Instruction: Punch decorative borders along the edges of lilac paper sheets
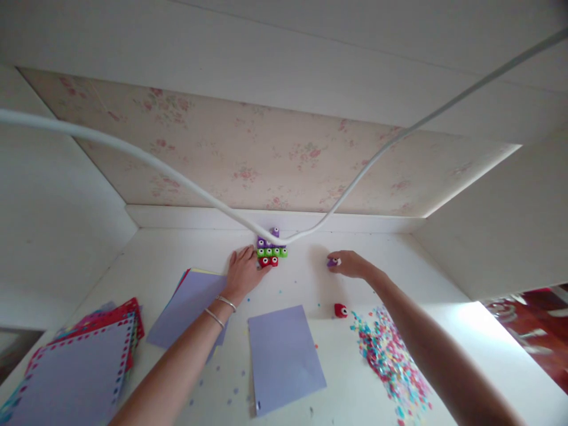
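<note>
The white tabletop [155, 248] gives the punches only a smooth bed, so a push against the grouped ones could make several slide together. The white cable [39, 122] sags across the view and hides part of the rearmost punches; a hand could misjudge a gap there. How near it hangs to the table, I cannot tell.

The sheets with punched edges [75, 373] lie in an uneven pile, and the left forearm crosses the lilac paper stack [190, 302]; a dragging sleeveless arm could skew it. The loose lilac sheet [286, 361] lies flat between the arms, where a forearm swung inward could shift it. The confetti heap [390, 355] is close to the right forearm, so a low sweep could scatter it.

The left hand [243, 273] is partly open, fingers and thumb curved about the left and near edges of the cluster, beside 4 green punches [269, 252] and 2 red punches [268, 261], with purple punches [261, 242] behind; squeezing unevenly could buckle the rows. The right hand [350, 264] pinches 1 purple punch [332, 262] at the fingertips, well apart from the cluster; a slack pinch could let it twist or drop. Nearer the body, 1 red punch [341, 310] sits beside the confetti, easily knocked into it.
</note>
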The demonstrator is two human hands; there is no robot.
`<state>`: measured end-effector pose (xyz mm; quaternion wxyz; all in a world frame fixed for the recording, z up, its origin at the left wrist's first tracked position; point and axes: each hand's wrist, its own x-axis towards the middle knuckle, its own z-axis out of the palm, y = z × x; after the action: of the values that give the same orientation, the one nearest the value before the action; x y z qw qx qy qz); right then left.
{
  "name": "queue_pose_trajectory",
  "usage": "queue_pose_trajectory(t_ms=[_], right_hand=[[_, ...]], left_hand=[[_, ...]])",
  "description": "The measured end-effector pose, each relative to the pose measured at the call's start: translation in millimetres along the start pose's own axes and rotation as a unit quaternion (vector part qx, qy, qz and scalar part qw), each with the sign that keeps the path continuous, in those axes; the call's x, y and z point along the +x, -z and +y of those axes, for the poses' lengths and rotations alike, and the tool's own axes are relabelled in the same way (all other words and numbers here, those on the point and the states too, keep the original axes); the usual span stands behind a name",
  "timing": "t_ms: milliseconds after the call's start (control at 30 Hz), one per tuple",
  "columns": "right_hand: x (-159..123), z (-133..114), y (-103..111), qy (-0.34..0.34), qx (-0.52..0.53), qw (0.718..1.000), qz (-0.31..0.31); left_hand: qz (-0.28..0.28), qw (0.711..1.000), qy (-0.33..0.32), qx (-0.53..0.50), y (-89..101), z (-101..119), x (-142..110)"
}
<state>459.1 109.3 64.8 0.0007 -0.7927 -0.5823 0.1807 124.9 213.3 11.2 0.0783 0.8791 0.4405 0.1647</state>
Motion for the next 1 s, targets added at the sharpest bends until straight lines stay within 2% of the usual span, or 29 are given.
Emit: queue_pose_trajectory(t_ms=[133,300,433,567,733,867,1000], right_hand=[[20.6,-19.2,-18.2,0.009,0.02,0.999,0.047],[67.9,-62.7,-24.1,0.024,0.044,0.994,0.093],[98.3,-101.1,-24.4,0.073,0.056,0.99,0.109],[109.7,-123.6,-24.2,0.113,0.068,0.986,0.099],[99.4,-126.1,-15.7,0.11,0.071,0.986,0.105],[71.3,-131.7,-7.1,0.084,0.061,0.985,0.139],[27.3,-151.4,-19.1,0.125,0.052,0.983,0.12]], left_hand=[[0.013,1.0,-0.003,0.0,2.5,-0.7,-2.1],[0.037,0.999,-0.009,0.002,16.9,-7.5,-22.9],[0.06,0.998,0.002,0.003,37.8,-20.9,-66.9],[0.078,0.997,0.016,0.001,55.7,-38.7,-126.2],[0.118,0.992,0.039,-0.035,69.0,-55.1,-182.4],[0.121,0.99,0.047,-0.05,78.4,-53.0,-201.0],[0.127,0.987,0.043,-0.087,84.4,-33.7,-210.4]])
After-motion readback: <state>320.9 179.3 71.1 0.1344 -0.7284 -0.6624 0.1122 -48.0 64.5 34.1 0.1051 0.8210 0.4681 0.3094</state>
